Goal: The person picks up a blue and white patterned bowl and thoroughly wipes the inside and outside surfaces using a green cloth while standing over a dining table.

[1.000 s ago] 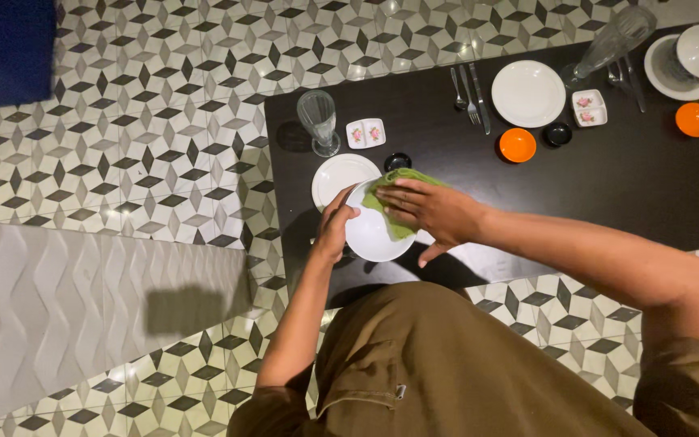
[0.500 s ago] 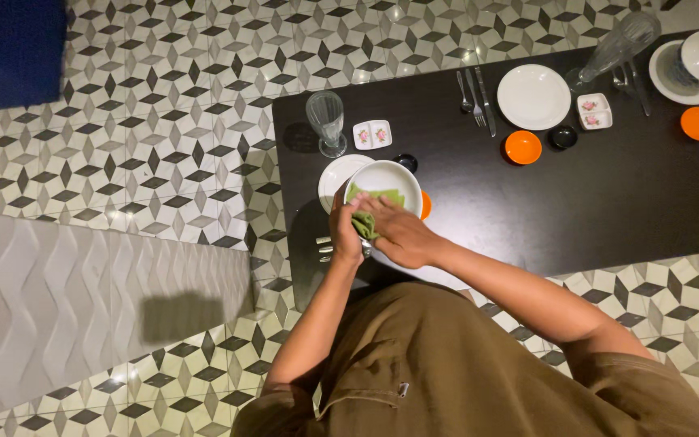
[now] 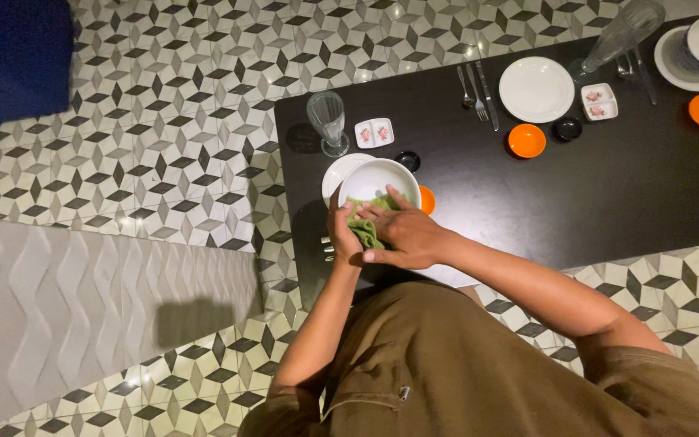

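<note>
A white bowl [image 3: 378, 178] is held tilted above the near left corner of the dark table [image 3: 608, 194]. My left hand [image 3: 340, 235] grips its near rim. My right hand [image 3: 402, 235] presses a green cloth [image 3: 366, 225] against the inside of the bowl, fingers spread over the cloth. Just behind the bowl lies a white plate [image 3: 336, 172], partly covered by it. An orange small dish [image 3: 426, 200] peeks out at the bowl's right edge.
A tall glass [image 3: 328, 121], a small white two-part dish [image 3: 374, 132] and a small black dish [image 3: 407, 160] stand behind the bowl. Farther right are cutlery [image 3: 479, 93], another white plate [image 3: 535, 89], orange dishes, a second glass [image 3: 620, 36]. Patterned tile floor surrounds the table.
The bowl turned from facing sideways to facing up toward me. My right hand with the cloth moved from its far rim down to its near inner side.
</note>
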